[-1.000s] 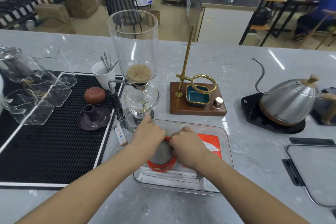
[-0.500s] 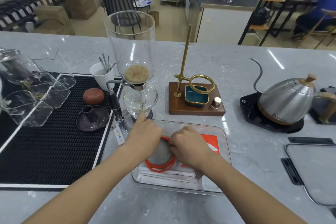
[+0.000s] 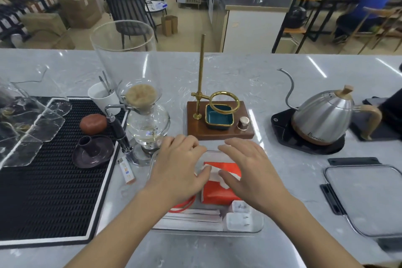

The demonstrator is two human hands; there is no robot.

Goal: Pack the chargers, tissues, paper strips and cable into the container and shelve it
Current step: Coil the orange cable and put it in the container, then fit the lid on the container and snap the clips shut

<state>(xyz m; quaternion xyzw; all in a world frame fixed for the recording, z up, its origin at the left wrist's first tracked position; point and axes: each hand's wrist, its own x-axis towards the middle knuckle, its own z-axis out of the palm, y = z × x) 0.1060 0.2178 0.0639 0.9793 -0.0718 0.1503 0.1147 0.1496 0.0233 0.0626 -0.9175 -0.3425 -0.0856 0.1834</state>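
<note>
Packing looks done: container on tabletop, near centre, holds tissues, orange cable at left, paper strips along near wall, two chargers near right. Lid lies apart at right, so closing and shelving remain. Left hand and right hand hover over it, fingers spread, gripping nothing.

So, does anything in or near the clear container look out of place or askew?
One small thing: a lighter lies flat on the counter just left of the container, not packed. Inside, the orange cable, tissue pack, paper strips and two chargers lie tidy. Nothing spilled.
</note>
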